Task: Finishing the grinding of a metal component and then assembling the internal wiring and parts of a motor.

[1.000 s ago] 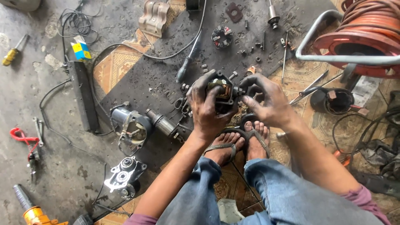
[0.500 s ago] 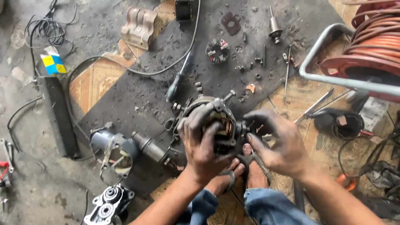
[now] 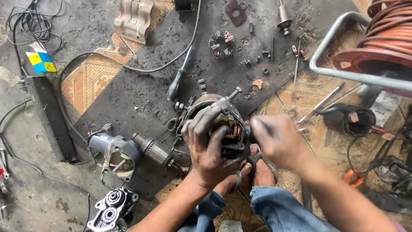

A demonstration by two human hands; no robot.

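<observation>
left hand (image 3: 210, 148) fingers wrapped around motor housing (image 3: 214, 112), right hand (image 3: 277, 139) pinching

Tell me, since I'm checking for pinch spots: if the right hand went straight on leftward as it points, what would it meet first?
Probably the greasy round metal motor housing, which the left hand grips; the right hand already looks against it.

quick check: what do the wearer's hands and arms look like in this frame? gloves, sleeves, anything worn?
No gloves. Both the left hand and the right hand are bare and smeared with dark grease, heaviest on the fingers. Forearms are bare, with no watch, ring or band visible. A bit of purple sleeve shows on the right arm at the bottom right corner. No sleeve shows on the left arm.
</observation>
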